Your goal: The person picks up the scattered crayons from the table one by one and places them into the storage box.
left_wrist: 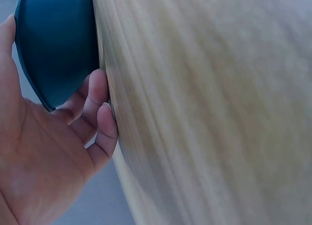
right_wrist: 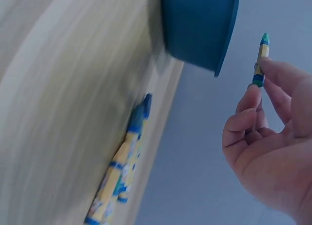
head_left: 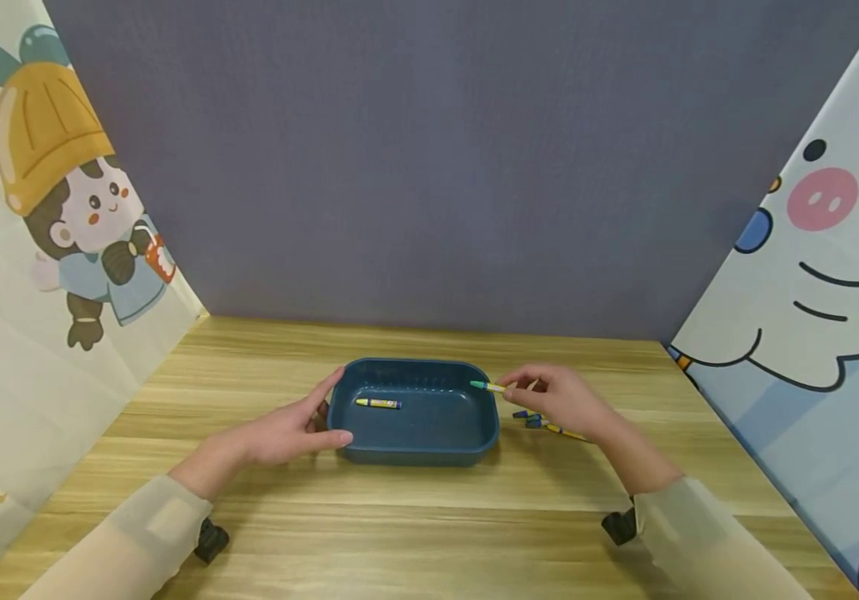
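A dark blue plastic tray (head_left: 414,457) sits on the table, with a yellow crayon (head_left: 379,403) lying inside towards its left. My left hand (head_left: 279,432) holds the tray's left end, thumb on the near rim and index finger along the far corner. In the left wrist view its other fingers curl against the tray's outer side (left_wrist: 58,44). Above the tray's right rim, my right hand (head_left: 560,402) pinches a green crayon (right_wrist: 263,50) between thumb and fingers, green tip pointing left over the tray. Several loose crayons (head_left: 556,429) lie on the table below the right hand, partly hidden by it.
The wood-grain table (head_left: 414,533) ends at a grey panel (head_left: 429,167) at the back. Cartoon-printed sheets stand on both sides, with a child figure (head_left: 110,208) on the left and a pig-nosed figure (head_left: 822,200) on the right.
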### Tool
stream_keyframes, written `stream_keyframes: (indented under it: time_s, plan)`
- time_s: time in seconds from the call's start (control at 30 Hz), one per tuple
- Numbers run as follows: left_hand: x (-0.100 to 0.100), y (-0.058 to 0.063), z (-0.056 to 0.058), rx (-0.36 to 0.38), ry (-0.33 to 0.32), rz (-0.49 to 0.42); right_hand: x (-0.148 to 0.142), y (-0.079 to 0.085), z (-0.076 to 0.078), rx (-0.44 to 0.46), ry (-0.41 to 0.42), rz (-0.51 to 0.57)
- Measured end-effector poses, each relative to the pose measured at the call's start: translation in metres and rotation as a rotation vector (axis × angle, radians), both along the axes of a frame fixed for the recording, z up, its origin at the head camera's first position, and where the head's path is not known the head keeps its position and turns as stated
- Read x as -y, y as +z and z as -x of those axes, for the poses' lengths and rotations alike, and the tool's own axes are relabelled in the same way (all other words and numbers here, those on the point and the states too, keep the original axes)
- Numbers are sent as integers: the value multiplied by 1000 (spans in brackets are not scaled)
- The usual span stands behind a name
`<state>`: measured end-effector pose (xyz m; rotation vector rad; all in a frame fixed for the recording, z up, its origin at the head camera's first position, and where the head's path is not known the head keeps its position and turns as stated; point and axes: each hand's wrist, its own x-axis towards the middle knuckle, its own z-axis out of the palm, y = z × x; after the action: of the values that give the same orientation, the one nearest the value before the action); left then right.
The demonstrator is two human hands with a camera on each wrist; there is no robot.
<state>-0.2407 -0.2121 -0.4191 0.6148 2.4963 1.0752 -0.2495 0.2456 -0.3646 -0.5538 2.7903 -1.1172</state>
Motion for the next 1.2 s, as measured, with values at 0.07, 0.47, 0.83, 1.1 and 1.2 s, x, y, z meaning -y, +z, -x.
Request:
stream_keyframes:
  time_s: [0.07, 0.47, 0.83, 1.1, 1.2]
  plan:
    - [0, 0, 0, 0, 4, 2, 7, 2, 0, -1, 9, 3]
    - [0, -1, 0, -2, -2, -19, 51, 9, 3, 4, 92, 38]
    - [1, -1, -1, -4, 11, -1, 89, 3, 7, -29, 175, 81]
    - [1, 0, -1, -9, 7, 4, 107, -2, 7, 4, 195, 62]
    - [2, 0, -1, -11, 6, 1, 115, -5, 8, 18, 194, 54]
